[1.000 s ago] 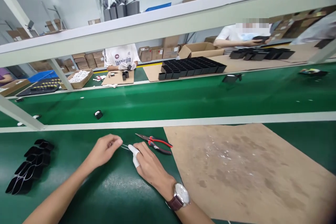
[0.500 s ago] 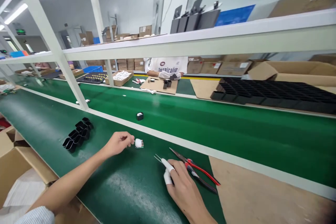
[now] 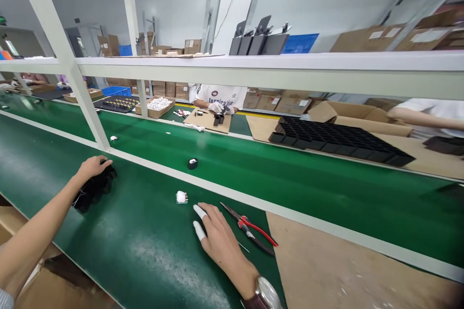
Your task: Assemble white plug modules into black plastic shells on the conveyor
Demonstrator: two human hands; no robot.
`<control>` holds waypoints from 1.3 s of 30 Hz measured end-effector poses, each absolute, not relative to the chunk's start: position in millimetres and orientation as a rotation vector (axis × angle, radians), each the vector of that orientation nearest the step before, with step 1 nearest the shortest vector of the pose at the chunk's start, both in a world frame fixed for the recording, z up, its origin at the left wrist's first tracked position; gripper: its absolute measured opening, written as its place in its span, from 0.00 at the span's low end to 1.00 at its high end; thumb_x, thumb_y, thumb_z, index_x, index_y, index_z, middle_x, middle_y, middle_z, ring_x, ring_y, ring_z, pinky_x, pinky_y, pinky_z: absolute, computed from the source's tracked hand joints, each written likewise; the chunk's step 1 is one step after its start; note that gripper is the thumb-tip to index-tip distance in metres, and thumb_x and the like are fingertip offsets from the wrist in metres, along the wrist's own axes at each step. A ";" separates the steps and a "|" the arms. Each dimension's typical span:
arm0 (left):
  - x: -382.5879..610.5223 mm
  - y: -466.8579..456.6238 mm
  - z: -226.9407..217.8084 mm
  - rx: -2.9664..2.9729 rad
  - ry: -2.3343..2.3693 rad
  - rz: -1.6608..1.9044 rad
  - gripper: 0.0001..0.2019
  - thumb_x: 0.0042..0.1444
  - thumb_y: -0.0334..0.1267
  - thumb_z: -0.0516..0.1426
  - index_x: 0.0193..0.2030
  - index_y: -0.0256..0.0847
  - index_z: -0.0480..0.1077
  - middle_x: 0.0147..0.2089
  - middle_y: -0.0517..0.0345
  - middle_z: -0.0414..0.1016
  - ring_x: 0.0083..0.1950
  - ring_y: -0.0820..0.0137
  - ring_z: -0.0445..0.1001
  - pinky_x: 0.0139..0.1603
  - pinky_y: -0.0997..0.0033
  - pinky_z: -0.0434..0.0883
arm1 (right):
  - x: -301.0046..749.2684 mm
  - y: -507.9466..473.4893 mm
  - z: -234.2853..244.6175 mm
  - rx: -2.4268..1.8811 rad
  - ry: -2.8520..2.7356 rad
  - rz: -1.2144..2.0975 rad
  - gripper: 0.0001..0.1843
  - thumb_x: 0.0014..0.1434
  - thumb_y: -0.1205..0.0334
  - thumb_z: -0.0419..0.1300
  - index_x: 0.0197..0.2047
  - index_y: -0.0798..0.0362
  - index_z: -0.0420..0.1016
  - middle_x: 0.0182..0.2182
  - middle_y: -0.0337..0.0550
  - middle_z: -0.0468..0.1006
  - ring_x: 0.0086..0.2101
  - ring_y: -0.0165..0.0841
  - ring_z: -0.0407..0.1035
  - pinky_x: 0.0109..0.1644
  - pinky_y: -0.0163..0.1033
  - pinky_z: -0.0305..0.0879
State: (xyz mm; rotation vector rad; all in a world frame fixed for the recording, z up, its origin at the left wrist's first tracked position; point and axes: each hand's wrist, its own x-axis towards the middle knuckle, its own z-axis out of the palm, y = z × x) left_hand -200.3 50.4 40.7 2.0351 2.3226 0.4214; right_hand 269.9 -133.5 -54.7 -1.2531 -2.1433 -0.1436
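My left hand [image 3: 92,166] reaches out to the left and rests its curled fingers on the far end of a cluster of black plastic housings [image 3: 92,192] on the green bench. My right hand [image 3: 217,239] lies flat on the bench, fingers stretched, with white finger cots on two fingertips; it holds nothing. A small white part [image 3: 181,197] with metal pins lies just left of its fingertips. Red-handled pliers [image 3: 250,228] lie just right of the hand. A thin wire piece [image 3: 243,247] lies beside the right hand's back.
A brown cardboard sheet [image 3: 344,270] covers the bench at right. A small black part [image 3: 193,163] sits on the green conveyor [image 3: 290,178] beyond a white rail. Across it, people work beside black trays [image 3: 337,137] and cardboard boxes. White frame posts [image 3: 65,63] rise at left.
My left hand let go of the white part on the bench and moved left onto the black housings. My right hand flattened, and the thin wire it held now lies beside it.
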 end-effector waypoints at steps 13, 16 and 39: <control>-81.2 10.9 44.0 2.422 1.631 0.509 0.21 0.66 0.48 0.59 0.61 0.45 0.77 0.56 0.52 0.84 0.46 0.61 0.83 0.52 0.68 0.77 | 220.3 -102.1 -49.7 -1.492 -2.354 0.003 0.13 0.71 0.64 0.58 0.55 0.58 0.76 0.48 0.58 0.79 0.49 0.48 0.75 0.55 0.57 0.74; -42.2 -34.6 33.6 2.433 1.114 0.390 0.23 0.66 0.48 0.61 0.67 0.51 0.74 0.58 0.55 0.83 0.47 0.64 0.83 0.47 0.71 0.77 | 234.4 -130.7 -48.2 -1.560 -2.291 0.018 0.24 0.71 0.50 0.61 0.62 0.60 0.71 0.47 0.58 0.78 0.47 0.49 0.75 0.54 0.59 0.75; 25.2 -86.5 -48.0 2.870 0.683 0.736 0.20 0.63 0.54 0.66 0.55 0.43 0.77 0.71 0.37 0.68 0.74 0.41 0.61 0.69 0.39 0.64 | 270.3 -182.6 -75.5 -1.310 -2.342 0.154 0.33 0.62 0.81 0.51 0.69 0.57 0.66 0.72 0.61 0.64 0.63 0.52 0.70 0.60 0.60 0.77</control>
